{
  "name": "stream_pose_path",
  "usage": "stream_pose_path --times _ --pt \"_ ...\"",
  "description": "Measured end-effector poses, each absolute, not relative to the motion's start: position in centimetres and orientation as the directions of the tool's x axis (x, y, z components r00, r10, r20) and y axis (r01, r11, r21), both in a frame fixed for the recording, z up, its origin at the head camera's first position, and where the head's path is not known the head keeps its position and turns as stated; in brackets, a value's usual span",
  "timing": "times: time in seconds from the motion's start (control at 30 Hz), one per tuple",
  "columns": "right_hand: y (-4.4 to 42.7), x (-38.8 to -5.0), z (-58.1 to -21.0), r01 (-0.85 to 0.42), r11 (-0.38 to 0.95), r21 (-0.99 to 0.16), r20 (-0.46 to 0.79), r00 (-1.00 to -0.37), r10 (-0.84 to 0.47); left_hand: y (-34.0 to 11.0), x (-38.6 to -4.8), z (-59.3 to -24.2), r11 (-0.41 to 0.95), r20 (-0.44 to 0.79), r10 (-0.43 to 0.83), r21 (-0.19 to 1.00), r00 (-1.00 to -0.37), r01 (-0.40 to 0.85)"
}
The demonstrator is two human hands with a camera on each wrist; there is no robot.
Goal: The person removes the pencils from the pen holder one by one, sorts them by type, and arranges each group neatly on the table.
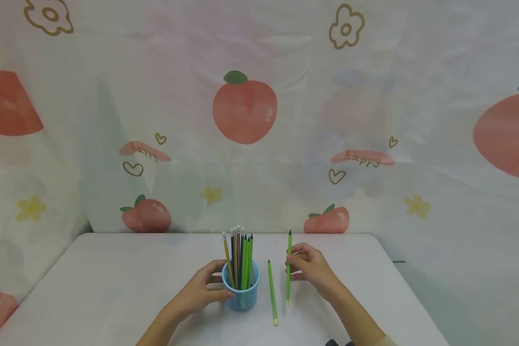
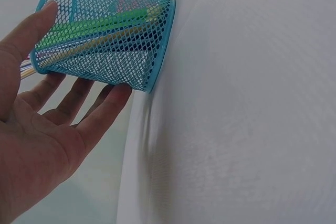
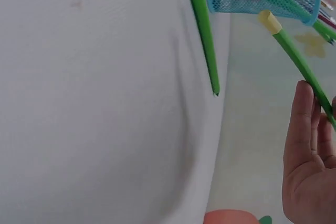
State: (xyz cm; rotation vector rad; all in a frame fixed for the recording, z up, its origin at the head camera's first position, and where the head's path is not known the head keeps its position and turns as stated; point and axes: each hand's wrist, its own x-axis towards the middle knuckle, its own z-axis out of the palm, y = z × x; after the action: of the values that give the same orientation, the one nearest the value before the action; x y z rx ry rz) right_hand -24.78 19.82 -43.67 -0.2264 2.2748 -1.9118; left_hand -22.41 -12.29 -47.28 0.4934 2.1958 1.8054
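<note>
Peeking in at the bottom edge is a dark thing [image 1: 339,343], with too little showing to name. Past it, a loose green pencil [image 1: 272,293] lies on the white bench [image 1: 112,288], its dark tip pointing away. The right hand [image 1: 313,266] has a narrow grip, pinching a second green pencil [image 1: 288,283] almost straight up, dark tip on top. On the other side, the left hand [image 1: 199,288] has its grip round a blue mesh cup [image 1: 242,302], thumb near, fingers far. The cup stands on the bench with a bunch of pencils [image 1: 245,264] in it, some green with dark tips up, some with white tops. Behind is a pale cloth [image 1: 307,120] with big red fruit [image 1: 244,111] on it.
</note>
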Motion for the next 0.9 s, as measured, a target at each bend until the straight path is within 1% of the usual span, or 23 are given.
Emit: stream_pose_path --times 0.37,0.63,0.9 --pt "18.7 -25.9 -45.0 0.083 0.279 -0.957 -0.136 -0.975 -0.176 -12.2 -22.5 -47.1 0.177 0.001 0.406 0.981 -0.914 0.080" --pt "18.3 -26.3 -45.6 0.138 0.428 -0.893 -0.221 -0.964 -0.149 -12.0 -22.5 -47.2 0.169 -0.006 0.410 0.983 -0.912 0.069" --pt "18.0 -26.5 -46.1 0.135 0.532 -0.836 -0.258 -0.952 -0.164 -12.2 -22.5 -47.3 0.166 0.008 0.414 0.983 -0.910 0.084"
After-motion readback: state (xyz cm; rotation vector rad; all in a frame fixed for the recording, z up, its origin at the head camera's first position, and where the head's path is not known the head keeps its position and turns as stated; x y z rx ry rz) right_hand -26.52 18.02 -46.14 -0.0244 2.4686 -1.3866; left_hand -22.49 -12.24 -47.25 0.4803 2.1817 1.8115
